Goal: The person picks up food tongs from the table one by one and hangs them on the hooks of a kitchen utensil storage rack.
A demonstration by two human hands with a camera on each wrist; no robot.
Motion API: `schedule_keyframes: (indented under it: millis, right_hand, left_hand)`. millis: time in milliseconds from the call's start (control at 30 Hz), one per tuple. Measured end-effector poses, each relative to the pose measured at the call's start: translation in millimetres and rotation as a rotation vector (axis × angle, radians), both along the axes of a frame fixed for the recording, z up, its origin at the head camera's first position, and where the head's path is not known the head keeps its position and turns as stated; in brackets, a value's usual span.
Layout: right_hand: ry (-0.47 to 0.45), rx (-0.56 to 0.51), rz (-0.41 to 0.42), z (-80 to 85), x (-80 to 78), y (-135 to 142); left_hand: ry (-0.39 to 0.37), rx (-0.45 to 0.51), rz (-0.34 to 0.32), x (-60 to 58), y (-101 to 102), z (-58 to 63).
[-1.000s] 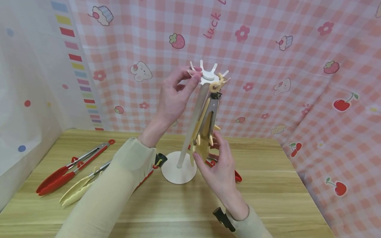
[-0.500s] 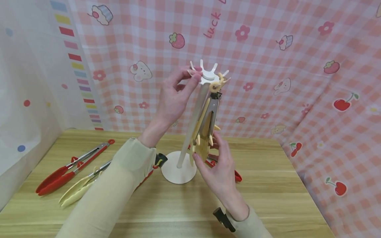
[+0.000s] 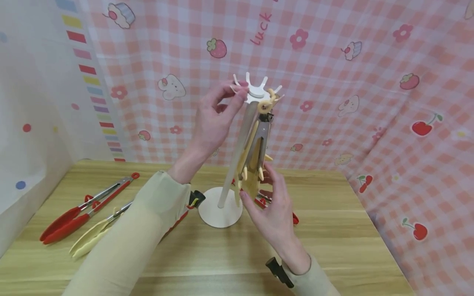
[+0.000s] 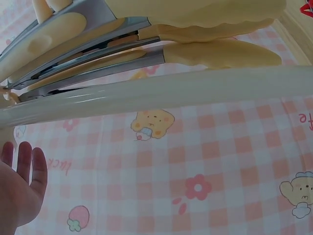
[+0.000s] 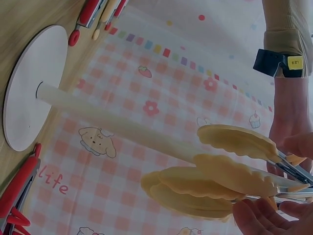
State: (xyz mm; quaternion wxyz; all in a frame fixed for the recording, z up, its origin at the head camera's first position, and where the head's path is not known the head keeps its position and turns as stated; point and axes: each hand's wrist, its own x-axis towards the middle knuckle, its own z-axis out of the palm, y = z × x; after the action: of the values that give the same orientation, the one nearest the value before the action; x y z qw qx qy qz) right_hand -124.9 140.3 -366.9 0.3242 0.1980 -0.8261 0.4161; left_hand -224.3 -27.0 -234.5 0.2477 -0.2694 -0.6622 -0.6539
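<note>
A white rack (image 3: 220, 207) stands upright on a round base, with a ring of hooks on top. My left hand (image 3: 216, 117) pinches one of its top hooks between thumb and fingers. Two pairs of cream-tipped tongs (image 3: 261, 133) hang by their rings on the right side of the pole. Around their lower part, my right hand (image 3: 274, 205) grips with the thumb in front and fingers behind. In the left wrist view the tongs (image 4: 220, 51) lie alongside the pole (image 4: 171, 93). Their cream heads (image 5: 230, 178) sit close together in the right wrist view.
On the table's left lie red tongs (image 3: 89, 207) and another cream pair (image 3: 92, 240), partly hidden by the left sleeve. More red tongs (image 3: 175, 224) show beside that sleeve, and others (image 3: 295, 218) behind the right hand. A pink checked cloth (image 3: 318, 135) hangs behind the table.
The head view has shifted slightly, so everything appears a little further left. Both hands keep their hold on the rack and the tongs.
</note>
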Motion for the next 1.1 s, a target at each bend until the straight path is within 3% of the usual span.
schedule_keyframes:
  millis: [133, 400, 533, 767, 1100]
  right_hand:
    - [0.036, 0.005, 0.010, -1.6, -0.1, 1.9]
    - [0.063, -0.014, 0.019, -0.4, 3.6, 12.3]
    - [0.064, -0.013, 0.021, 0.0, 4.6, 18.7]
    - [0.078, 0.018, 0.037, -0.4, 4.5, 26.0]
    - [0.088, 0.022, 0.044, -1.7, 3.3, 36.1]
  left_hand:
    - [-0.021, 0.005, -0.029, 0.1, -1.9, -0.6]
    - [-0.041, 0.042, -0.152, -0.3, -4.9, -2.1]
    - [-0.037, 0.042, -0.164, -0.2, -5.4, 0.7]
    - [-0.086, 0.065, -0.249, -0.4, -6.1, 8.1]
    - [-0.103, 0.039, -0.252, -0.3, -10.0, 13.3]
